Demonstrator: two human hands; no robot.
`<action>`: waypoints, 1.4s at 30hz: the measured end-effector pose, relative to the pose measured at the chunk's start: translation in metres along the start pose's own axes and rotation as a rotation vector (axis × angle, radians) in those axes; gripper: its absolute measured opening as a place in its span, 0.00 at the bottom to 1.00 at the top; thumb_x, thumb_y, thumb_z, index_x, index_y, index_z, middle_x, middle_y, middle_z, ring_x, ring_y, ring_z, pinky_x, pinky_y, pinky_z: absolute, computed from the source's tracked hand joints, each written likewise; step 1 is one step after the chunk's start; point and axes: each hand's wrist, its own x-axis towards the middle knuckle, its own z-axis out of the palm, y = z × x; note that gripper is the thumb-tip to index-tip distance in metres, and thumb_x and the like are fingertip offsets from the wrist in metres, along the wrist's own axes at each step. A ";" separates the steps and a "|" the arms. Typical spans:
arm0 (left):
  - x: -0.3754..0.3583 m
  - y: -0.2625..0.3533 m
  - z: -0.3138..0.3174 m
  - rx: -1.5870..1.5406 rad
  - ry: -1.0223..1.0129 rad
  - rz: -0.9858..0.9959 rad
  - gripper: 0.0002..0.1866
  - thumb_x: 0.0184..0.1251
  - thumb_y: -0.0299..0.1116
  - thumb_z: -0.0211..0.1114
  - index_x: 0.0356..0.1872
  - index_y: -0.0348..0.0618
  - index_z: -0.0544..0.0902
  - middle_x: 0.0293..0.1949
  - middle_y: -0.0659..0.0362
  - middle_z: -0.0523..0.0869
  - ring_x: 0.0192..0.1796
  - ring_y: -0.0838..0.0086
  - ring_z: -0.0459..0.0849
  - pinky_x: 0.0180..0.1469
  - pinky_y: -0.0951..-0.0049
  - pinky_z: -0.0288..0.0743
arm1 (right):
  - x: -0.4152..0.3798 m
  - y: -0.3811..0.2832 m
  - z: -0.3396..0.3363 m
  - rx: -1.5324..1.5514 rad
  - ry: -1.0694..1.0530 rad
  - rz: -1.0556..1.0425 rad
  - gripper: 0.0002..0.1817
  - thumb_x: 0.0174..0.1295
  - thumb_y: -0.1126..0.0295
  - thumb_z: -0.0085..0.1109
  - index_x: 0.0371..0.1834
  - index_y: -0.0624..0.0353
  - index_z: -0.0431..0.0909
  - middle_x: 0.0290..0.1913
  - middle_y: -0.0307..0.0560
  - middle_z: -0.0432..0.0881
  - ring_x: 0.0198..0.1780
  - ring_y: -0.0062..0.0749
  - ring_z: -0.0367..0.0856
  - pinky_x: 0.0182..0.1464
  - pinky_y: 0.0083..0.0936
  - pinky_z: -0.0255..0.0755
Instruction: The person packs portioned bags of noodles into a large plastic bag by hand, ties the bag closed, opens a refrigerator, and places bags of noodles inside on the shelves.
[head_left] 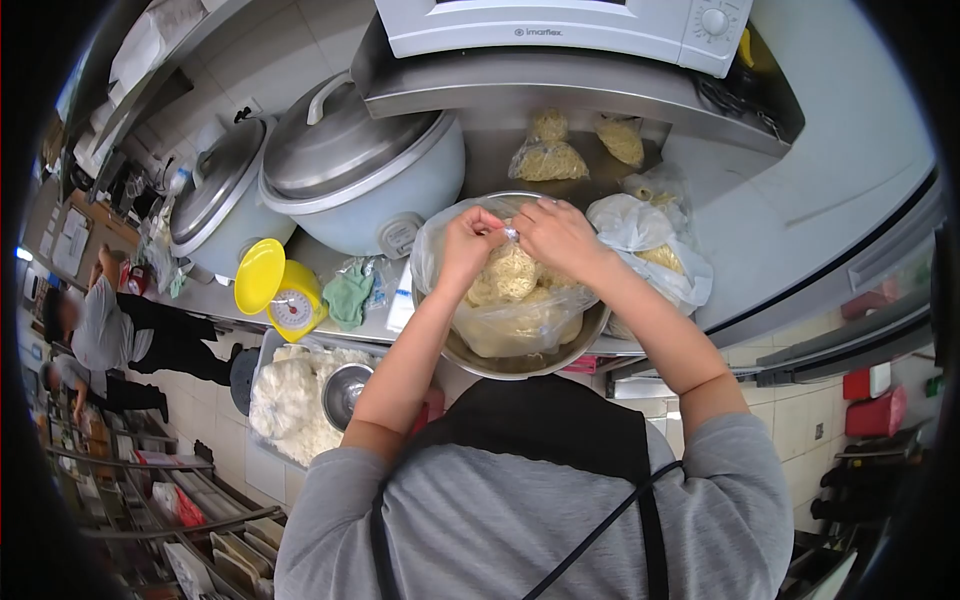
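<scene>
My left hand (pixel 472 242) and my right hand (pixel 552 236) meet over a large metal bowl (pixel 478 367). Between their closed fingers is the gathered, twisted neck of a clear plastic bag (pixel 509 273) filled with pale yellow noodles. Each hand pinches the neck from its own side. Beneath this bag, a bigger clear plastic bag (pixel 520 322) with more noodles lines the bowl and spreads over its rim. To the right of the bowl, close to my right forearm, sits a white plastic bag (pixel 630 222) with noodles in it.
Two large lidded cookers (pixel 365 190) stand at the left. Nearer are a yellow dial scale (pixel 294 305) and a green cloth (pixel 347 296). Bagged noodles (pixel 549 160) lie below the microwave shelf (pixel 580 85). A tub of white rice-like food (pixel 290 400) sits lower left; people (pixel 105 320) stand beyond.
</scene>
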 end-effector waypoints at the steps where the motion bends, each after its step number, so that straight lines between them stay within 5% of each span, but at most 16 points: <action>1: -0.001 0.002 -0.002 -0.006 -0.065 -0.026 0.05 0.52 0.23 0.64 0.29 0.38 0.77 0.27 0.63 0.80 0.29 0.85 0.75 0.29 0.83 0.66 | 0.002 0.002 -0.002 -0.022 -0.087 -0.048 0.07 0.48 0.69 0.52 0.28 0.59 0.76 0.32 0.47 0.76 0.39 0.42 0.76 0.41 0.35 0.70; 5: -0.012 0.027 -0.001 0.048 -0.306 -0.151 0.04 0.60 0.28 0.59 0.35 0.42 0.76 0.35 0.68 0.79 0.35 0.87 0.72 0.37 0.86 0.65 | 0.019 0.005 -0.015 -0.011 -0.174 -0.078 0.07 0.48 0.69 0.52 0.27 0.60 0.75 0.32 0.48 0.76 0.38 0.42 0.76 0.39 0.35 0.70; 8: -0.011 0.011 -0.005 -0.044 -0.293 -0.094 0.05 0.64 0.32 0.56 0.36 0.42 0.77 0.37 0.68 0.78 0.38 0.87 0.71 0.42 0.85 0.64 | 0.033 0.014 -0.017 0.069 -0.009 -0.007 0.07 0.51 0.67 0.55 0.27 0.59 0.74 0.26 0.42 0.73 0.32 0.34 0.75 0.34 0.29 0.70; 11: 0.004 0.034 -0.014 -0.024 -0.311 -0.076 0.06 0.65 0.32 0.56 0.35 0.41 0.77 0.40 0.67 0.79 0.42 0.84 0.71 0.48 0.83 0.63 | 0.040 0.035 -0.001 0.498 -0.007 0.090 0.11 0.55 0.63 0.55 0.28 0.61 0.76 0.26 0.43 0.75 0.31 0.29 0.77 0.35 0.24 0.70; 13: 0.012 0.014 -0.016 0.099 -0.319 -0.049 0.07 0.65 0.34 0.55 0.36 0.42 0.78 0.42 0.63 0.79 0.45 0.77 0.73 0.51 0.75 0.62 | 0.046 0.073 0.022 0.841 -0.274 0.389 0.15 0.58 0.58 0.54 0.30 0.62 0.77 0.26 0.45 0.76 0.33 0.27 0.79 0.37 0.21 0.70; 15: -0.001 -0.010 -0.004 0.812 -0.181 0.494 0.08 0.62 0.36 0.57 0.36 0.46 0.80 0.47 0.58 0.76 0.49 0.67 0.72 0.53 0.64 0.60 | 0.046 0.107 0.036 0.674 -0.304 0.445 0.16 0.58 0.57 0.54 0.30 0.62 0.79 0.26 0.47 0.79 0.35 0.33 0.80 0.38 0.24 0.71; 17: -0.028 -0.011 0.019 0.990 -0.181 0.423 0.09 0.58 0.37 0.59 0.37 0.49 0.80 0.49 0.57 0.73 0.52 0.61 0.67 0.53 0.58 0.57 | 0.043 0.148 0.060 0.303 -0.420 0.506 0.18 0.58 0.57 0.53 0.38 0.63 0.78 0.36 0.52 0.81 0.42 0.39 0.79 0.43 0.30 0.71; 21: -0.044 -0.009 0.037 1.043 -0.258 0.408 0.11 0.55 0.37 0.60 0.39 0.49 0.78 0.48 0.59 0.73 0.53 0.63 0.67 0.52 0.60 0.58 | 0.047 0.216 0.111 0.048 -0.287 0.533 0.19 0.58 0.59 0.53 0.46 0.61 0.76 0.49 0.56 0.76 0.49 0.44 0.75 0.50 0.35 0.68; 23: -0.040 -0.014 0.041 1.061 -0.307 0.388 0.12 0.55 0.36 0.59 0.40 0.49 0.77 0.48 0.58 0.73 0.52 0.63 0.67 0.51 0.60 0.58 | 0.060 0.255 0.150 -0.373 0.239 0.555 0.18 0.58 0.62 0.52 0.50 0.58 0.74 0.55 0.54 0.72 0.53 0.41 0.72 0.55 0.37 0.65; 25: -0.036 -0.028 0.053 1.161 -0.371 0.428 0.11 0.55 0.35 0.58 0.40 0.48 0.76 0.47 0.57 0.73 0.50 0.62 0.68 0.50 0.62 0.58 | 0.071 0.275 0.163 -0.378 0.293 0.592 0.18 0.58 0.62 0.52 0.49 0.58 0.74 0.54 0.53 0.72 0.52 0.41 0.73 0.54 0.36 0.65; 31: -0.030 -0.050 0.064 1.103 -0.388 0.378 0.13 0.51 0.32 0.55 0.40 0.44 0.73 0.47 0.56 0.72 0.52 0.63 0.68 0.51 0.63 0.59 | 0.080 0.299 0.164 -0.275 0.009 0.756 0.16 0.59 0.62 0.50 0.47 0.57 0.75 0.50 0.52 0.74 0.49 0.41 0.74 0.53 0.36 0.66; 37: -0.023 -0.034 0.055 0.914 -0.454 0.307 0.15 0.48 0.33 0.60 0.39 0.44 0.74 0.46 0.55 0.73 0.53 0.62 0.68 0.53 0.62 0.59 | 0.090 0.289 0.125 -0.205 0.142 0.613 0.15 0.60 0.62 0.48 0.46 0.57 0.75 0.47 0.50 0.76 0.46 0.41 0.75 0.51 0.36 0.66; 39: -0.017 -0.039 0.047 0.568 -0.393 0.331 0.15 0.48 0.28 0.62 0.40 0.45 0.74 0.47 0.55 0.73 0.53 0.62 0.69 0.53 0.62 0.62 | 0.094 0.275 0.101 -0.154 0.187 0.539 0.14 0.61 0.62 0.48 0.45 0.57 0.76 0.46 0.50 0.77 0.45 0.42 0.75 0.51 0.35 0.67; 42: 0.007 -0.013 0.025 0.346 -0.241 0.212 0.16 0.50 0.24 0.61 0.43 0.46 0.75 0.47 0.57 0.73 0.45 0.71 0.74 0.43 0.71 0.69 | 0.097 0.230 0.060 0.027 0.134 0.470 0.14 0.61 0.62 0.47 0.44 0.56 0.76 0.45 0.49 0.78 0.44 0.42 0.76 0.50 0.35 0.67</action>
